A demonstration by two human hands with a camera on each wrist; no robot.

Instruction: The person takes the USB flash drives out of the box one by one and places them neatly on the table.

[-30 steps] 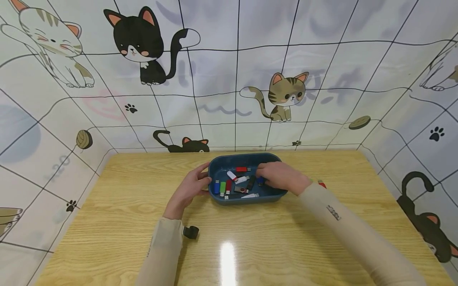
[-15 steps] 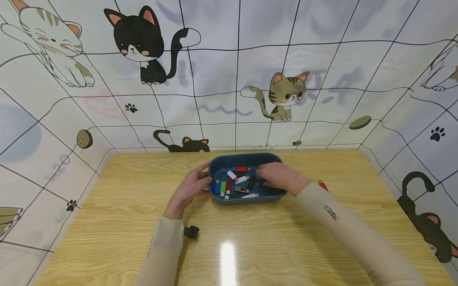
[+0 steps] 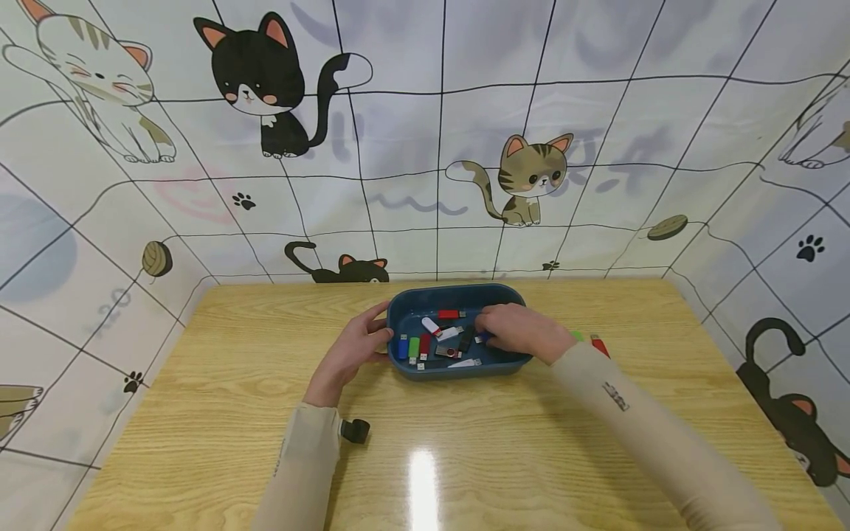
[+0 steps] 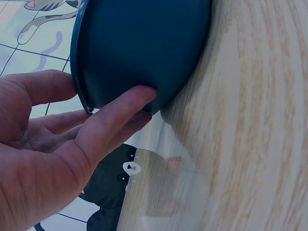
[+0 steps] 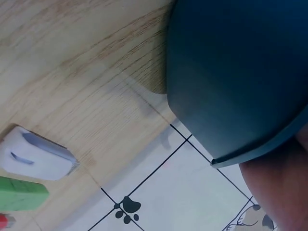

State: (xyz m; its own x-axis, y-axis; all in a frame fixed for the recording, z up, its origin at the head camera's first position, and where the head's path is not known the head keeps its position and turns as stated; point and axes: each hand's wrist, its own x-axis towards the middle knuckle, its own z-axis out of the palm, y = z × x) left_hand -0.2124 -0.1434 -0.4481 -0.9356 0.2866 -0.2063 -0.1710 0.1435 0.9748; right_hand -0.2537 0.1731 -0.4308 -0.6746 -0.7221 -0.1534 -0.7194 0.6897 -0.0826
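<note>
A dark blue plastic bin [image 3: 458, 374] stands on the wooden table with several USB sticks inside. Among them lie a red stick [image 3: 448, 314], a green stick [image 3: 414, 348], a blue stick [image 3: 402, 346] and a black stick [image 3: 466, 339]. My left hand [image 3: 358, 338] holds the bin's left end, thumb and fingers against its wall and rim in the left wrist view. Over the right rim reaches my right hand [image 3: 521, 328], its fingertips down among the sticks. They pinch another blue USB stick [image 3: 485, 337], partly hidden by the fingers.
On the table right of the bin lie a white USB stick [image 5: 38, 153], a green one [image 5: 21, 194] and a red one [image 3: 599, 344], partly behind the right sleeve. A cat-patterned backdrop [image 3: 398, 206] rises behind and beside the table.
The blue stick at my right fingertips has shifted slightly, and its metal plug now shows. My right forearm moved a little, uncovering the green stick on the table. The left hand stays put.
</note>
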